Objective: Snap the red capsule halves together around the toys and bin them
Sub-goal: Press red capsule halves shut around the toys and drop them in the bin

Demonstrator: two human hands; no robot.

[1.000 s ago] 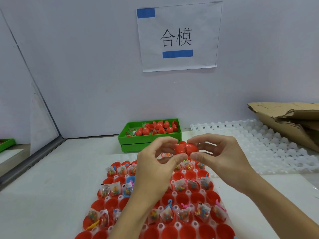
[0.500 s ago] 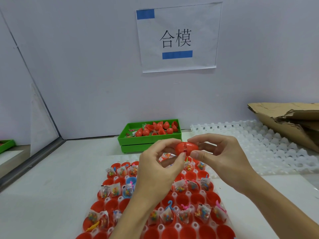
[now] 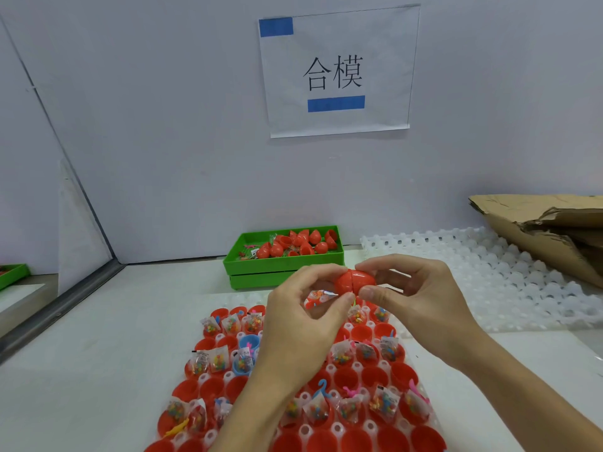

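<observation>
White table [image 3: 98, 370], filling the lower frame. Paper sign [image 3: 337, 71], upper centre, on the wall. White moulded tray [image 3: 522, 288], right of centre. Tray of red capsule halves [image 3: 346, 376], many with bagged toys, bottom centre. Green bin [image 3: 284, 261], centre, holding red capsules. Left hand [image 3: 303, 318] and right hand [image 3: 414, 295], centre, fingertips pinching opposite ends of one red capsule [image 3: 354, 282], its halves joined, raised above the tray.

Bare tabletop [image 3: 98, 370] at your nine o'clock: open passage. Twelve o'clock: green bin [image 3: 284, 261], top open, wall close behind. Two o'clock: white tray [image 3: 509, 282] and cardboard [image 3: 538, 233] block. Six o'clock: capsule tray [image 3: 352, 429] fills the table.
</observation>
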